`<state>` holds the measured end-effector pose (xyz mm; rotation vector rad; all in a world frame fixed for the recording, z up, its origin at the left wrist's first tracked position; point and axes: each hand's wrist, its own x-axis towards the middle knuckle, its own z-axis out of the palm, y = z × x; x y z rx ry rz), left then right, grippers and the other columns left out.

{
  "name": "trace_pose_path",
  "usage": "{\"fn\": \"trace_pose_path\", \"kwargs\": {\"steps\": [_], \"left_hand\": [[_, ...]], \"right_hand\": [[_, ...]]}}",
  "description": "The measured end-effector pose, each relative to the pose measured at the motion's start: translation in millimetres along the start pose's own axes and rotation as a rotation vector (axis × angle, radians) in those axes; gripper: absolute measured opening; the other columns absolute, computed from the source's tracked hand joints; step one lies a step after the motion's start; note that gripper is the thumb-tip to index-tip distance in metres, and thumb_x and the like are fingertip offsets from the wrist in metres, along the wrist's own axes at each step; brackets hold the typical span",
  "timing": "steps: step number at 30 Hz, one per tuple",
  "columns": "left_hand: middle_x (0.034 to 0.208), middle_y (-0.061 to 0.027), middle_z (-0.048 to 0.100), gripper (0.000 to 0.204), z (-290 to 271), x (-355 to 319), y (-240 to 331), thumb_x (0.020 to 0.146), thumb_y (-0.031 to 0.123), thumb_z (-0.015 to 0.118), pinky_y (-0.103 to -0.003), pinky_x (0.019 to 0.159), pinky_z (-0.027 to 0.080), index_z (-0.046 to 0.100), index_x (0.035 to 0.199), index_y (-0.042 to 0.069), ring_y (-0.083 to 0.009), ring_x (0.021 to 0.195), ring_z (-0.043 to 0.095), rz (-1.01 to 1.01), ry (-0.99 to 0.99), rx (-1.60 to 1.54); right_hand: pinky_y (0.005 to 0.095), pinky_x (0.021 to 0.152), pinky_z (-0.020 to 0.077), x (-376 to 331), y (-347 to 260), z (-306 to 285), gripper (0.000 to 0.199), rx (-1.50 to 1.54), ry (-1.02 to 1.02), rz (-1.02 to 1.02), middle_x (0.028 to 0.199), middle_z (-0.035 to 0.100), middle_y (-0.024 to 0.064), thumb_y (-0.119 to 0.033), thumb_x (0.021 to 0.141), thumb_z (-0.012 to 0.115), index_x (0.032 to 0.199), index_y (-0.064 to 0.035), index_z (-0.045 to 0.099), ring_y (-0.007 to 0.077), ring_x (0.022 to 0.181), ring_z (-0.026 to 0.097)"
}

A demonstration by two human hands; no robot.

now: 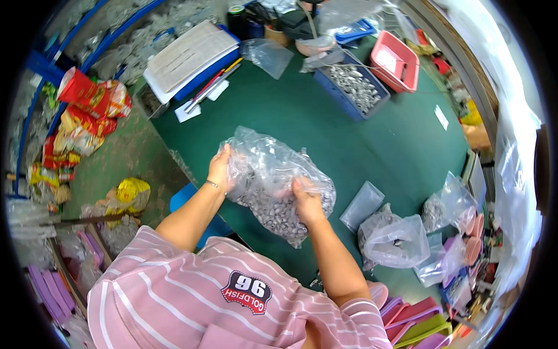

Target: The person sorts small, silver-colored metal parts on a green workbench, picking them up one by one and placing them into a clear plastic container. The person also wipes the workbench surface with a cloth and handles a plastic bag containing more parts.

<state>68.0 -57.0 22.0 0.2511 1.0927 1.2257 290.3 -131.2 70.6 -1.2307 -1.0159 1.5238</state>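
Note:
A clear plastic bag (267, 200) full of small grey metal parts is held up between my two hands, over the near edge of a green table. My left hand (220, 170) grips the bag's left side near its upper end. My right hand (307, 200) is closed on its right side, thumb pressed on the film. The parts sag in the lower half, while the upper film is loose and crumpled. What exact kind of parts they are is too small to tell.
On the green table (378, 151) stand a blue bin (356, 87) of silvery parts and a pink basket (395, 61). Papers (192, 55) and pens lie at the far left. More plastic bags (395, 238) sit to the right. Stacked colourful trays (418, 323) are at the lower right.

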Motion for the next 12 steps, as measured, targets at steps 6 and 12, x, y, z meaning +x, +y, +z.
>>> {"fn": "trace_pose_path", "kwargs": {"steps": [6, 12], "left_hand": [[0.049, -0.0007, 0.034, 0.034, -21.3, -61.3, 34.2, 0.091, 0.034, 0.049, -0.029, 0.05, 0.031, 0.042, 0.065, 0.014, -0.0154, 0.045, 0.032, -0.165, 0.064, -0.348], [0.049, -0.0011, 0.037, 0.034, -100.9, -181.6, 76.8, 0.085, 0.039, 0.057, -0.03, 0.05, 0.034, 0.045, 0.068, 0.012, -0.0165, 0.045, 0.037, 0.037, 0.232, -0.252]], "right_hand": [[0.0381, 0.083, 0.0447, -21.2, -10.0, 3.7, 0.035, 0.393, 0.019, 0.155, 0.092, 0.063, 0.0127, -0.034, 0.091, 0.049, 0.101, -0.0008, 0.054, 0.0241, 0.088, 0.06], [0.0417, 0.091, 0.0454, -71.7, 6.1, -6.0, 0.033, 0.335, -0.174, 0.115, 0.107, 0.06, 0.0156, -0.035, 0.089, 0.05, 0.102, -0.0041, 0.052, 0.0296, 0.102, 0.058]]}}
